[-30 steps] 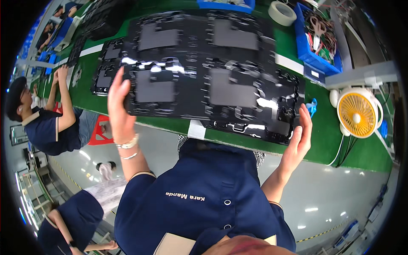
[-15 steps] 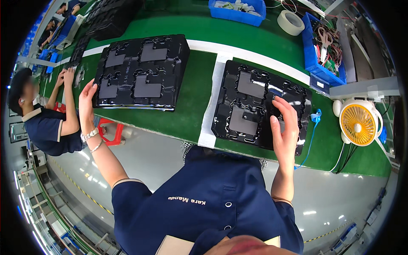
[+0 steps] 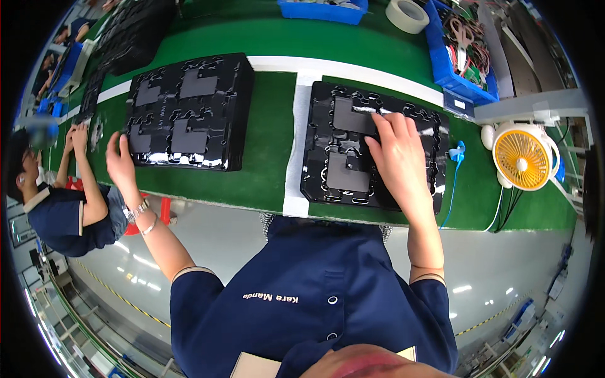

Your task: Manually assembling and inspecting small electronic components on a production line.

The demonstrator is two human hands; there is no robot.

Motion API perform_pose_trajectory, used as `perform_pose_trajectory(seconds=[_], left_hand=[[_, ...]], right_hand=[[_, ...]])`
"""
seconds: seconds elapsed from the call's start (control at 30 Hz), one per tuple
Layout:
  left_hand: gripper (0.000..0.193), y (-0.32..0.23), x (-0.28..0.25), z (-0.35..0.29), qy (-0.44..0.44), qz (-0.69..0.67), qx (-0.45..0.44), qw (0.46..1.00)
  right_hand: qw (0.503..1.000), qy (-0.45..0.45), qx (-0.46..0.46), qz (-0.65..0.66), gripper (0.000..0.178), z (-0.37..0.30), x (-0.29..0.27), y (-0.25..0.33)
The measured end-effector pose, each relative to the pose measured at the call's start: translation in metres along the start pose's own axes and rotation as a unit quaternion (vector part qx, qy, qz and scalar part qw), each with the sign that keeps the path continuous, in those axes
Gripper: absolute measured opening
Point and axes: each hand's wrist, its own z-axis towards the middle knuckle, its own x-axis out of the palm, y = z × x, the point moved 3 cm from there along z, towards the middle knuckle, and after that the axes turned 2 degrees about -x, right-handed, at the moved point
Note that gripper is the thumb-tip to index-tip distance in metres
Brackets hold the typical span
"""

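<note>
1. Black tray items were carried on the green table (image 3: 270, 126), close to its front edge; an overhang could be caused by a pull toward the body. Its surface was finished flat and matt.
2. The black tray stack (image 3: 165, 120) was placed at the left. Its layers could be knocked out of line by a sideways push. Deep, glossy walls and ridged, irregular pockets were moulded into it.
3. The black tray (image 3: 319, 126) was placed at the right. It could be flexed by uneven downward pressure, being thin, shiny and apparently plastic.
4. The right hand (image 3: 400, 151) was held over this tray, fingers slightly parted, thumb set apart; whether anything was pinched could not be told.
5. The left hand (image 3: 121, 167) was held beside the stack's left edge, fingers loosely spread; contact could not be confirmed.
6. Grey L-shaped pieces (image 3: 346, 179), flat and dull, were seated in the pockets; they could be scuffed or dislodged by fingertips.
7. The thin blue cord (image 3: 452, 189) was laid just beside the right-hand tray; it could be snagged by a rightward slide.
</note>
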Motion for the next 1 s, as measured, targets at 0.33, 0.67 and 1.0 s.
perform_pose_trajectory(seconds=[0.33, 0.67, 1.0], left_hand=[[0.033, -0.287, 0.002, -0.171, 0.191, -0.374, 0.213, 0.882], [0.032, -0.354, 0.050, -0.184, 0.479, -0.516, 0.024, 0.710], [0.022, -0.366, 0.049, -0.191, 0.504, -0.494, -0.008, 0.709]], right_hand=[[0.997, 0.005, 0.009, 0.072, 0.024, 0.015, 0.010, -0.013], [0.884, 0.104, 0.140, 0.433, 0.017, -0.009, -0.013, 0.006], [0.880, 0.047, 0.102, 0.461, 0.012, -0.009, -0.009, 0.012]])
